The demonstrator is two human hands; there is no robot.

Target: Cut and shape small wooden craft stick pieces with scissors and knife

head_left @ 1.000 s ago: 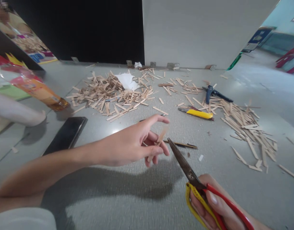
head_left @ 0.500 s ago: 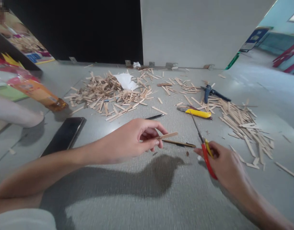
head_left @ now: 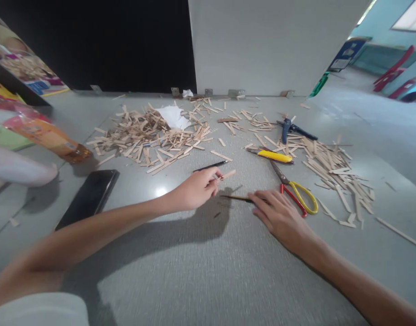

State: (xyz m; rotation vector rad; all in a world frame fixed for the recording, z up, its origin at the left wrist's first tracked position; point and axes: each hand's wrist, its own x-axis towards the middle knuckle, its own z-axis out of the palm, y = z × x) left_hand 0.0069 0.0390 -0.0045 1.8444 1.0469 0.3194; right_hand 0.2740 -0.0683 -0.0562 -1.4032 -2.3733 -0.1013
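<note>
Scissors (head_left: 294, 190) now lie released; right hand (head_left: 279, 216) flat, left hand (head_left: 197, 188) pinching stick (head_left: 227, 174).

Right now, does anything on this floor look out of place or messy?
Yes. Cut wooden sticks lie scattered in loose heaps, and a yellow knife and scissors lie loose among them, near the right hand.

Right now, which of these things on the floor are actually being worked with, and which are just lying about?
In use:
- left hand pinching a short wooden stick
- right hand on a thin pencil
- scissors, beside that hand

Lying about:
- yellow utility knife
- blue pliers
- black pen
- phone
- stick piles
</note>
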